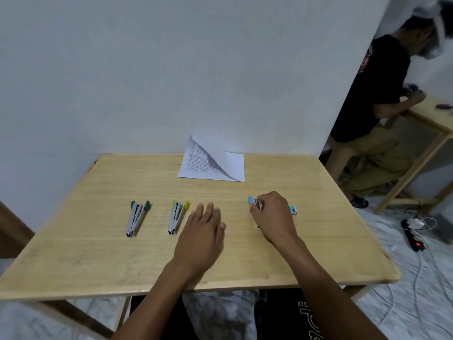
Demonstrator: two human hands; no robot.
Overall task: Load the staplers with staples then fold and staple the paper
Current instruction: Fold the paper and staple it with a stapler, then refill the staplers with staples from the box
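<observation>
Head view: right hand (272,214) fingers pinch blue stapler (250,200); left hand (203,231), fingers straight, beside yellow stapler (176,217), away from table (98,253) edges.

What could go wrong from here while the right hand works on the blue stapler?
1. The right hand covers most of the blue stapler, so a finger might get pinched if it snaps shut.
2. The small staple box lies just beside that hand; a wrist movement could knock it away.
3. The left hand rests flat close to the yellow stapler, which lies open; a careless move might push it.
</observation>
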